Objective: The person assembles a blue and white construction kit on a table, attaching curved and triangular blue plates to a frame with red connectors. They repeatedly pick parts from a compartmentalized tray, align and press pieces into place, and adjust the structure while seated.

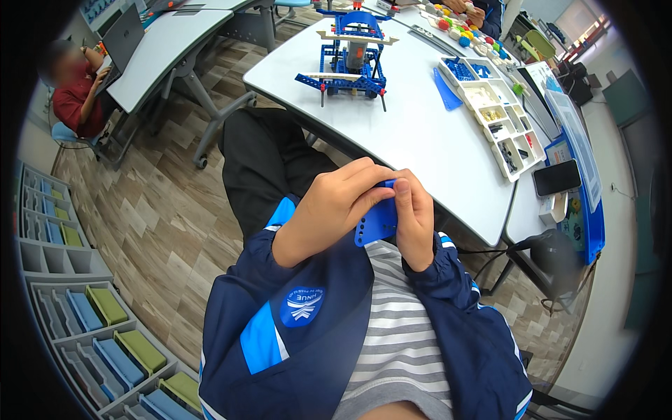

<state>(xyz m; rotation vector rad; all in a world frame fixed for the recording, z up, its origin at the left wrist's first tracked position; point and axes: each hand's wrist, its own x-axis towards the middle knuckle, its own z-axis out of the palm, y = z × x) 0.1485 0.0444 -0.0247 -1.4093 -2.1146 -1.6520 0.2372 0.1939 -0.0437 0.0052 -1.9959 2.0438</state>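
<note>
Over my lap, my left hand (336, 203) and my right hand (416, 218) are closed on a flat blue plastic panel (376, 225) with a row of holes along one edge. Both hands grip its upper part between thumb and fingers, and its lower corner hangs free below them. My fingers hide the top of the panel, so I cannot tell whether a smaller part is there too. Past my hands, a blue and white building-brick model (354, 59) with a grey block in its middle stands on the white table (413, 133).
A white sorting tray (483, 105) of small parts lies at the table's right, beside another blue panel (446, 91). Farther right are a black phone (557, 178) and a blue bin (595, 234). Colourful pieces (465, 35) lie at the back. A person sits at the left with a laptop (123, 38).
</note>
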